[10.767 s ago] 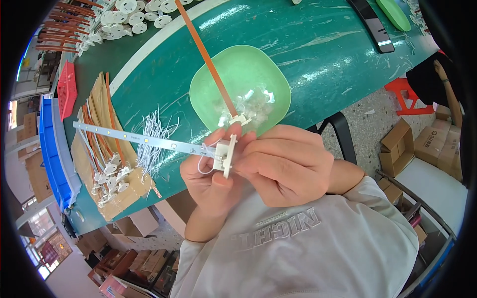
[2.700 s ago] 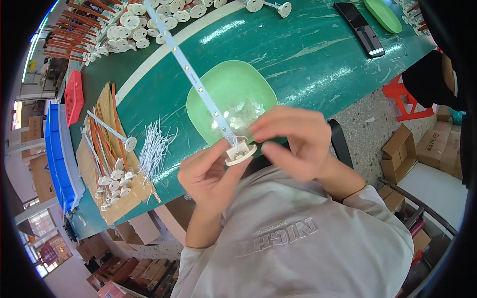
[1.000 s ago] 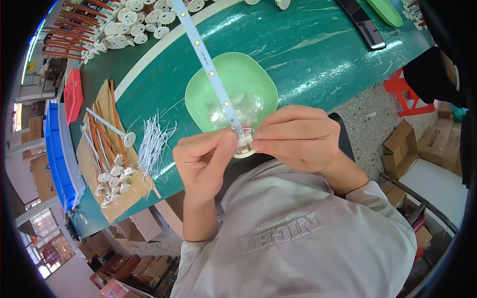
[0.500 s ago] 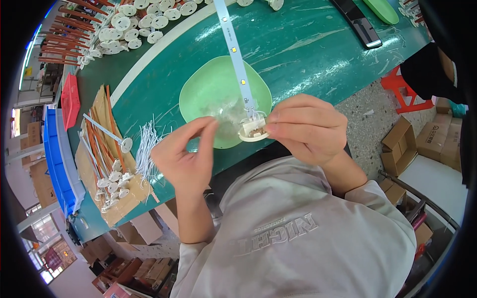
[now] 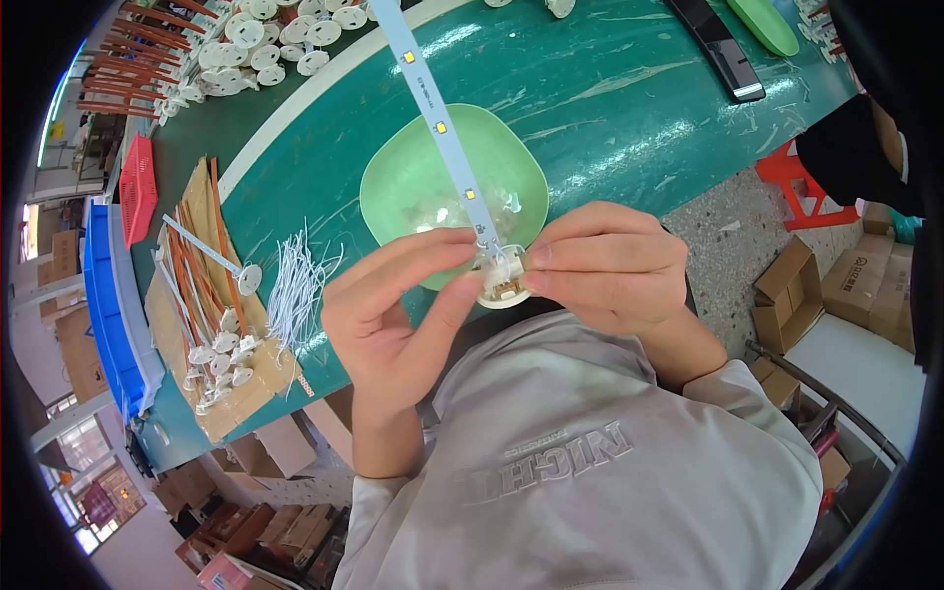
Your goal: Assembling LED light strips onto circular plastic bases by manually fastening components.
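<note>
Above the green bowl's (image 5: 393,187) six o'clock rim, both hands pinch a small white round end cap (image 5: 501,280): left hand (image 5: 398,315) fingertips closed on its nine o'clock side, right hand (image 5: 600,265) fingertips at three o'clock. A white LED strip (image 5: 438,128) rises from the cap toward eleven o'clock, over the teal table (image 5: 610,118)

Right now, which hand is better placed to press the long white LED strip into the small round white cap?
Left. The right hand grips the round white cap, steadying it, while the left hand has thumb and forefinger pinched at the LED strip end.
</note>
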The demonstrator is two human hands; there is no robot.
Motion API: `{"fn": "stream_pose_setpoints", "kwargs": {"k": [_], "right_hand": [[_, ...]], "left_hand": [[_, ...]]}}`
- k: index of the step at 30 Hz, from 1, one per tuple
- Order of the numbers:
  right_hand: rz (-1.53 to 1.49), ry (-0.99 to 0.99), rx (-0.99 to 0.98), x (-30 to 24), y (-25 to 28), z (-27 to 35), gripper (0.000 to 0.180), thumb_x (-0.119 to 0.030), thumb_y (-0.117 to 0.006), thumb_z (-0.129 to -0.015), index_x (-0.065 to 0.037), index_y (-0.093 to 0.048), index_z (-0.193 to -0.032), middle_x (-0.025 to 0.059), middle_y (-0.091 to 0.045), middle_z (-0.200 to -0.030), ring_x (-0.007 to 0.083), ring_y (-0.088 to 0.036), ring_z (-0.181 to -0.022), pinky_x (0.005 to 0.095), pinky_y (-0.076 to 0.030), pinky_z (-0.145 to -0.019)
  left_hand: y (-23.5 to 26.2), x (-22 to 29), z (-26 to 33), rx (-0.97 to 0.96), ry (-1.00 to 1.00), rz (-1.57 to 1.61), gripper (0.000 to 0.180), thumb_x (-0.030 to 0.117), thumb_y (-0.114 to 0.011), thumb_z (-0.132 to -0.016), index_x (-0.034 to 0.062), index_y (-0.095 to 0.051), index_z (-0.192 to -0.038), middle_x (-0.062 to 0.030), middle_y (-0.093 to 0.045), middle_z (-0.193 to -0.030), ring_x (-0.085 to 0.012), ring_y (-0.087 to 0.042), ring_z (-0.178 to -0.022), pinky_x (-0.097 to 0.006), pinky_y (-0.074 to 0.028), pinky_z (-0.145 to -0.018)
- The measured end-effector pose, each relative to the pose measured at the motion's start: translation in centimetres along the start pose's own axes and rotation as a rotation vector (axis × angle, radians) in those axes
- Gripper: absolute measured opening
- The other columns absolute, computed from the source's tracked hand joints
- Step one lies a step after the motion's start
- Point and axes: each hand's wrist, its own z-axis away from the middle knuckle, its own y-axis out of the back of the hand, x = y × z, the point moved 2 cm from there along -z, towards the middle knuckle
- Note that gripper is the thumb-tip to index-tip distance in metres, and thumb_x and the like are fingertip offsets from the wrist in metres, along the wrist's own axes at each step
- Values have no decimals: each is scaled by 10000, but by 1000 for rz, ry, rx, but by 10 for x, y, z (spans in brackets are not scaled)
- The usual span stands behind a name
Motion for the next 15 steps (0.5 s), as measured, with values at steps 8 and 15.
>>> {"fn": "stream_pose_setpoints", "kwargs": {"k": [8,15], "right_hand": [[-13,8,-35,0,-2,3,174,61,-758,-659,45,-713,-826,132,-680,-877,273,-672,-722,291,-550,-581],[23,41,-78,1,-3,5,162,52,-753,-665,46,-713,-821,134,-684,-865,273,-672,-728,293,-553,-585]], "left_hand": [[6,-3,-1,-112,-67,-15,214,-61,-760,-677,18,-752,-876,-152,-633,-1049,-248,-649,-901,-320,-523,-785],[-3,-6,2,-79,-133,-133,169,-53,-739,-697,-7,-706,-856,-111,-517,-1025,-276,-556,-1004,-382,-469,-869]]}}
